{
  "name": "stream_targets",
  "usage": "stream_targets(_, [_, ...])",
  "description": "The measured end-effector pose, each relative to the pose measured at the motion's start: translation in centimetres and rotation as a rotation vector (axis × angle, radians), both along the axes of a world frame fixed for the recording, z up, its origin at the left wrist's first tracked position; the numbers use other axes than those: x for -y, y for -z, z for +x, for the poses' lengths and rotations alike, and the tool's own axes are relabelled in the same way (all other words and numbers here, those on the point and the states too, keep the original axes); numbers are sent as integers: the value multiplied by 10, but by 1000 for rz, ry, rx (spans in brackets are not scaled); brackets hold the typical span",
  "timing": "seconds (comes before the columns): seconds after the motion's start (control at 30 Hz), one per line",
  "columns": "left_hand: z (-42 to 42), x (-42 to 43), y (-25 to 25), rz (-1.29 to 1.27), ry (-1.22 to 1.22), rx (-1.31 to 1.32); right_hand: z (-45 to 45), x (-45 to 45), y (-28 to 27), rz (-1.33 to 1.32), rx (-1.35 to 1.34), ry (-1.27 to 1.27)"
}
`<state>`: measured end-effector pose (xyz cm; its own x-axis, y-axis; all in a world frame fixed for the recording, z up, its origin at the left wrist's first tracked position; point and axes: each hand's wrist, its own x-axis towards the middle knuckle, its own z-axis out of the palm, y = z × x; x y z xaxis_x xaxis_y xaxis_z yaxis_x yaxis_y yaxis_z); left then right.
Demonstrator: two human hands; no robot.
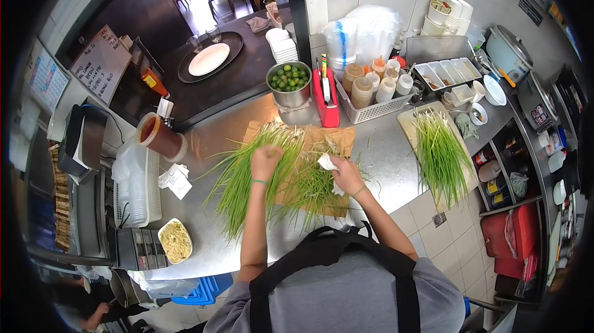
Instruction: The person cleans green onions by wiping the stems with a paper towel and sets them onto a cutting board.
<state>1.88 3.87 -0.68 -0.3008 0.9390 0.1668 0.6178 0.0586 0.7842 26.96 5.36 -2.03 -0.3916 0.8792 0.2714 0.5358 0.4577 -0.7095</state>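
Note:
Long green stalks with pale root ends lie in a large pile [238,184] on brown paper [344,137] over the steel counter. My left hand [266,163] is closed over the upper part of this pile; what its fingers hold, if anything, is hidden. To the right, my right hand [346,175] grips a crumpled white paper [327,161] above a looser, smaller heap of green stalks [312,186]. Another bunch of green stalks [440,160] rests on a cutting board [463,155] at the right, its pale ends pointing away from me.
Behind the paper stand a steel pot of green fruits [289,82], a red tape dispenser [325,95] and a basket of sauce bottles [374,107]. A container of reddish liquid [161,137] and a yellowish food tub [175,241] are at left. Another person [93,308] shows at lower left.

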Motion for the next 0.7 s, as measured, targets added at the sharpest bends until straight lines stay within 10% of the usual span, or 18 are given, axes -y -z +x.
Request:
stream_targets(0.33, [27,-15,74,-265,-135,-362,10,0,-33,-282,158,156])
stream_targets(0.43, [11,-8,53,-344,-80,-102,9,-7,-5,-143,-311,117])
stream_targets(0.7, [-3,20,-19,-255,95,612,9,-7,-30,-927,-798,-203])
